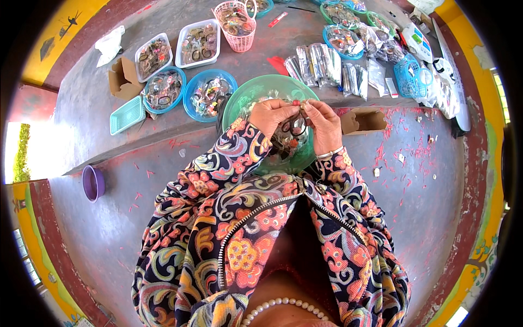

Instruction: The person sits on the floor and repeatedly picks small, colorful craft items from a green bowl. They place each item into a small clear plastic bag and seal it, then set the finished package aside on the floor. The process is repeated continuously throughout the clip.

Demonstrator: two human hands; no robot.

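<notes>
Over the large green plastic basin in my lap, my left hand and my right hand meet with pinched fingertips. Between them is a dark elastic hair tie with a small red bead. A dark loop shows just below the fingers; I cannot tell whether it hangs from them or lies in the basin. More hair ties and clear plastic wrappers fill the basin, partly hidden by my hands and sleeves. A white bangle is on my right wrist.
Across the grey ledge stand blue bowls, white trays and a pink basket of small accessories. Bundles of packaged strips and a blue basket are at right. A cardboard box and purple bucket flank me.
</notes>
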